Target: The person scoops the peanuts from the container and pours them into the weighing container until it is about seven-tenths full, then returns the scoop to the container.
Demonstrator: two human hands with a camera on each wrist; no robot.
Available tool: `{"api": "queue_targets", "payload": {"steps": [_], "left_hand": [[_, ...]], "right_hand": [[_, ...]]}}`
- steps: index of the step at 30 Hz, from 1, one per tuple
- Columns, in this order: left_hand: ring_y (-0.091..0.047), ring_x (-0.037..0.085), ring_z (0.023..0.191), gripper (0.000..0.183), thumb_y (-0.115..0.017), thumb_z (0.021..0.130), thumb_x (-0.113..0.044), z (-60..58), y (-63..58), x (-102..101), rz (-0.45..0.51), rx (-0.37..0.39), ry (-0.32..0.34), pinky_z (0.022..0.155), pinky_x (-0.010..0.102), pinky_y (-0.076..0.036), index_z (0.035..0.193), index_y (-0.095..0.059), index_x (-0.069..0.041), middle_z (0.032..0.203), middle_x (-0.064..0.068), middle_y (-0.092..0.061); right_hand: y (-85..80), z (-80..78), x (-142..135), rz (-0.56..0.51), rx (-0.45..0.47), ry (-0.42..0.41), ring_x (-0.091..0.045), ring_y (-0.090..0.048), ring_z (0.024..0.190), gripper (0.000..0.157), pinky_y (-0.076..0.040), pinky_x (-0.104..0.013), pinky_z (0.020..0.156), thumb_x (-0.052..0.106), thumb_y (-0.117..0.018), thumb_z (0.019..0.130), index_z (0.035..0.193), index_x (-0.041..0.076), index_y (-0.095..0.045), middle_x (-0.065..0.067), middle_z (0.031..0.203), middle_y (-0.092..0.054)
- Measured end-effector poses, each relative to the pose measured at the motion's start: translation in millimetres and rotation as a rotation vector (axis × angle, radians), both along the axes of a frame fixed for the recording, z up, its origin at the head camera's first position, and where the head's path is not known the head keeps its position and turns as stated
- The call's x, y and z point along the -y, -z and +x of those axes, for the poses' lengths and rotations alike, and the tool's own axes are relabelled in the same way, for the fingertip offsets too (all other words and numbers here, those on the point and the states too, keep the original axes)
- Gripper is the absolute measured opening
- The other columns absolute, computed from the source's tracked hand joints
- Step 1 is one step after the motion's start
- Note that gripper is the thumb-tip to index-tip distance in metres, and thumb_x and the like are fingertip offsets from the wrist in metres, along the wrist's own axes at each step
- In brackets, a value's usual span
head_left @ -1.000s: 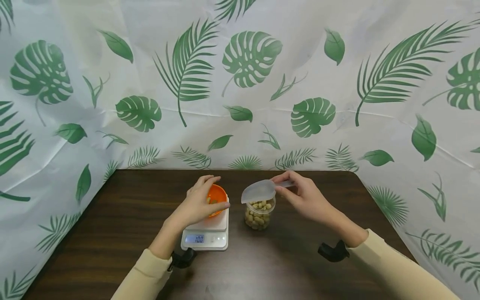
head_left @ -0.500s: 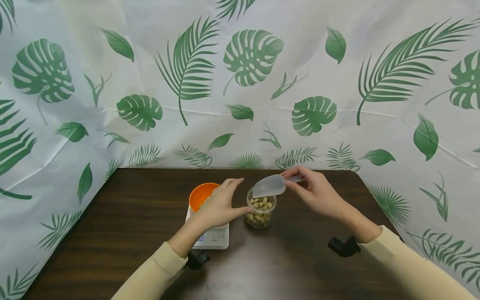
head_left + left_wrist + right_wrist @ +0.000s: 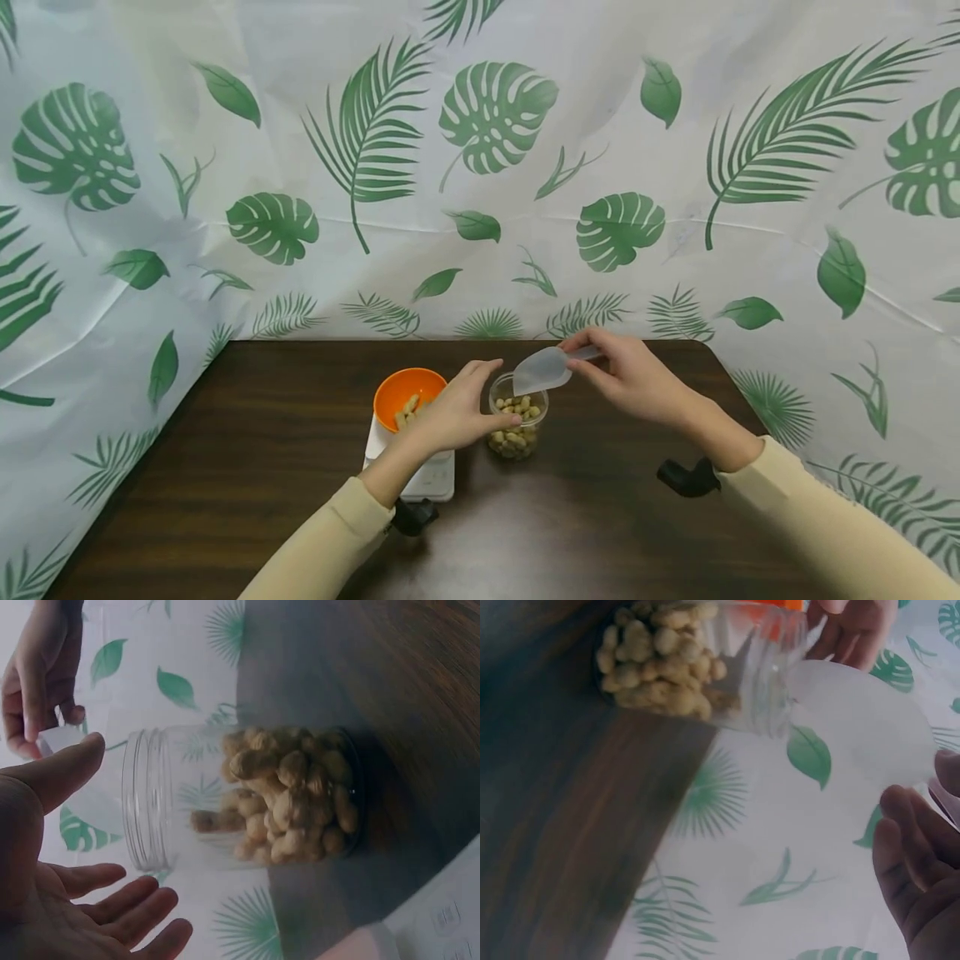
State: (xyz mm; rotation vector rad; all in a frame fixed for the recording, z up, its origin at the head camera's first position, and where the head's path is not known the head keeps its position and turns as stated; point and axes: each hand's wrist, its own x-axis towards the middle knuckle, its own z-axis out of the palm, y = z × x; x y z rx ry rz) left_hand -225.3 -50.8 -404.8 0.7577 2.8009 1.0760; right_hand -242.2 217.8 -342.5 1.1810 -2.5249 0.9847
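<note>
Left grip spread beside peanut jar on worktop, contact unclear; right grip pinches scoop by its handle at jar mouth. Jar likely light, stiff, slick; take round the body.

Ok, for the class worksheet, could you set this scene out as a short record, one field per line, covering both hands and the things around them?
left hand: by the jar's mouth, gripping nothing
right hand: pinching the scoop by its handle
scoop: translucent, at the jar's mouth; contact unclear
jar: clear, open, upright on the table
contents: peanuts, not up to the rim
bowl: orange, some peanuts inside
scale: white, under the bowl
reading: hidden
</note>
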Motion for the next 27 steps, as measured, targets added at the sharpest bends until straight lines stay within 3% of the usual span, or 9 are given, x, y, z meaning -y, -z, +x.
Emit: {"api": "queue_targets", "payload": {"steps": [4,16,27], "left_hand": [[-0.047,0.022,0.123,0.088,-0.072,0.082,-0.051,-2.0,-0.5,-5,0.032,0.019,0.026,0.1,0.042,-0.041,0.149,-0.032,-0.009,0.142,0.009,-0.042],[-0.045,0.024,0.125,0.093,-0.075,0.08,-0.049,-8.9,7.2,-10,0.011,0.053,0.029,0.101,0.043,-0.039,0.149,-0.031,-0.006,0.144,0.011,-0.04],[-0.046,0.022,0.124,0.089,-0.075,0.08,-0.049,-13.1,13.5,-11,0.022,0.051,0.021,0.102,0.041,-0.039,0.148,-0.034,-0.009,0.142,0.008,-0.042]], "right_hand": [[-9.1,-2.1,2,0.074,-0.018,-0.01,-0.011,-0.065,0.089,0.018,-0.054,-0.028,0.069,0.007,-0.066,0.091,0.109,0.009,-0.062,0.002,0.104,-0.066],[-28.9,-5.2,16,0.321,-0.109,-0.036,-0.011,-0.065,0.089,0.016,-0.053,-0.029,0.07,0.012,-0.065,0.093,0.108,0.009,-0.062,0.0,0.103,-0.066],[-27.5,-4.6,34,0.498,-0.238,-0.03,-0.013,-0.064,0.077,0.014,-0.052,-0.029,0.067,0.01,-0.068,0.09,0.103,0.007,-0.062,-0.001,0.097,-0.066]]}}
